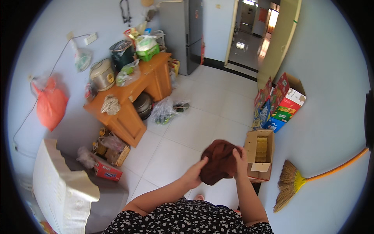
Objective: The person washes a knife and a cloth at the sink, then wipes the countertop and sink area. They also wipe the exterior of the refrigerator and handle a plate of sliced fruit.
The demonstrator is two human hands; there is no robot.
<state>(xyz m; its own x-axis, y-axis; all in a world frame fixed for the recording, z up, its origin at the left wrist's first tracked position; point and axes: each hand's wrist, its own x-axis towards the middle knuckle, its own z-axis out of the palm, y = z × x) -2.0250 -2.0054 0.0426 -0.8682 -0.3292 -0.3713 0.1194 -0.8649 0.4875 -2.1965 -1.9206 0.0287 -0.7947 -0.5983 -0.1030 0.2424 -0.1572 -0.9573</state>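
A dark brown cloth (218, 163), bunched and folded, hangs in front of my body above the tiled floor. My left hand (194, 174) grips its left edge, the thumb lying on top. On the cloth's right side, my right hand (240, 161) pinches it with the thumb over the upper edge. Fingers of both hands are partly hidden behind the fabric. Just right of my right hand, an open cardboard box (252, 150) with a yellowish moulded tray inside stands on the floor.
A wooden desk (150, 80) at the left bears a rice cooker (102, 74), a cloth and bags. Plastic bags (163, 111) lie on the floor beside it. Colourful cartons (286, 101) and a broom (292, 181) line the right wall. A refrigerator (175, 35) stands near the open door (281, 46).
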